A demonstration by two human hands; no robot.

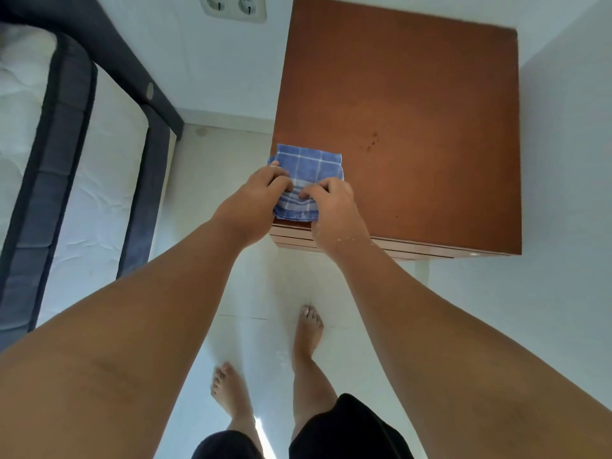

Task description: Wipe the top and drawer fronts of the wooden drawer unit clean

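The wooden drawer unit is seen from above, its brown top filling the upper right. Dark spots mark the top near its middle. A folded blue checked cloth lies on the top's near left corner. My left hand pinches the cloth's left side. My right hand pinches its near right edge. Both hands meet over the cloth's near part and hide it. Only a thin pale strip of the drawer fronts shows below the top's near edge.
A bed with a white mattress and dark frame stands to the left. A double wall socket sits on the white wall behind. Another white wall runs along the unit's right side. My bare feet stand on pale floor tiles.
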